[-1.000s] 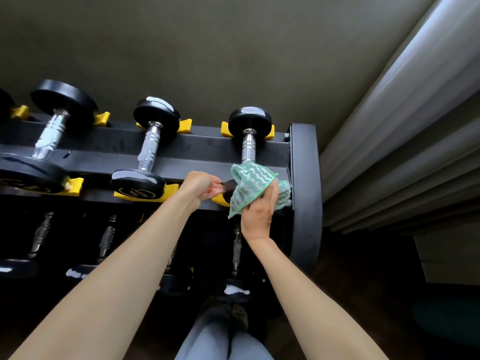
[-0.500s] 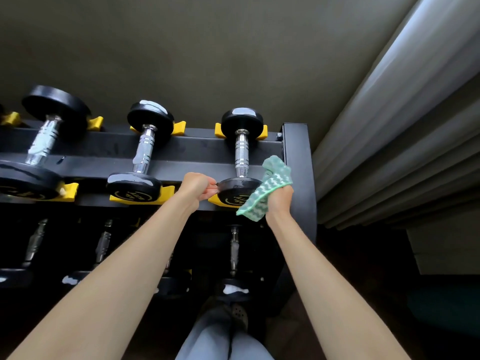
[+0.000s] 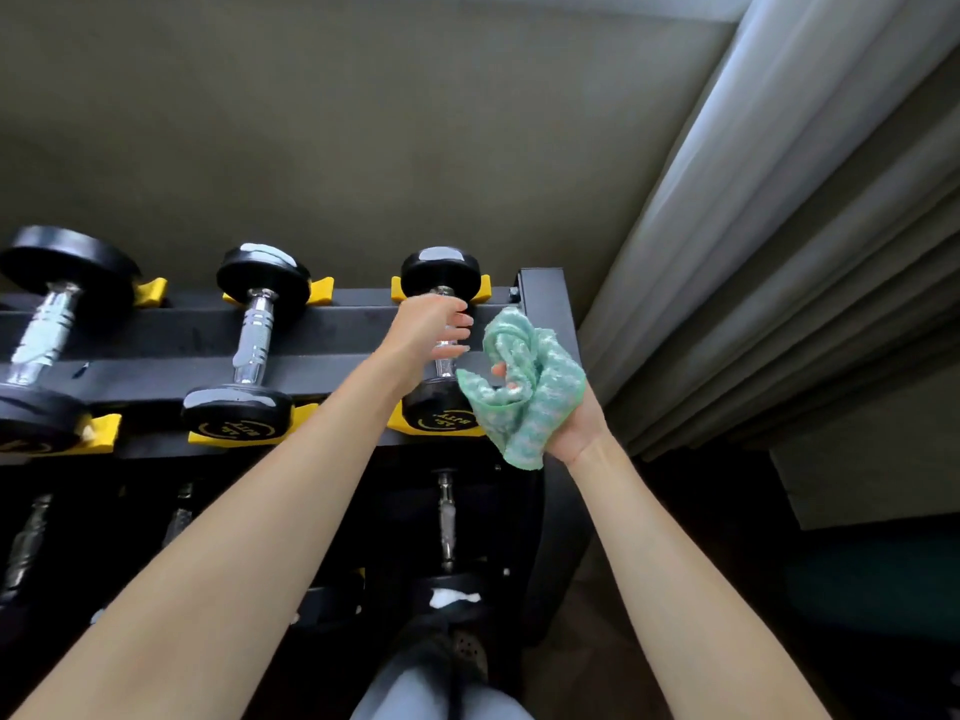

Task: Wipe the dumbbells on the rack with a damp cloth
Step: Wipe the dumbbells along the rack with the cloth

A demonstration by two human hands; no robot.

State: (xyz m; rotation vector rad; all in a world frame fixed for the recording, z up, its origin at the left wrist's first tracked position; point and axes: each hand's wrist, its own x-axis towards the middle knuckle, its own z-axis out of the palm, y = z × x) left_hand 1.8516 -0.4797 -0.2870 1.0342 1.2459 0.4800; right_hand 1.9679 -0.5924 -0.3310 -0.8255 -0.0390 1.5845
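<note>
Though crumpled, cloth (image 3: pixel 543 389) — inside right fingers (image 3: pixel 500 369)

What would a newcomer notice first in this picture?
The green cloth, bunched in the right hand near the right end of the rack, stands out most. Beside it, the left hand curls its fingers round the chrome handle of the rightmost dumbbell on the top shelf. Pale curtains hang at the right.

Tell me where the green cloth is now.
In the head view, the green cloth is bunched in the right hand, just right of the rightmost top-shelf dumbbell.
</note>
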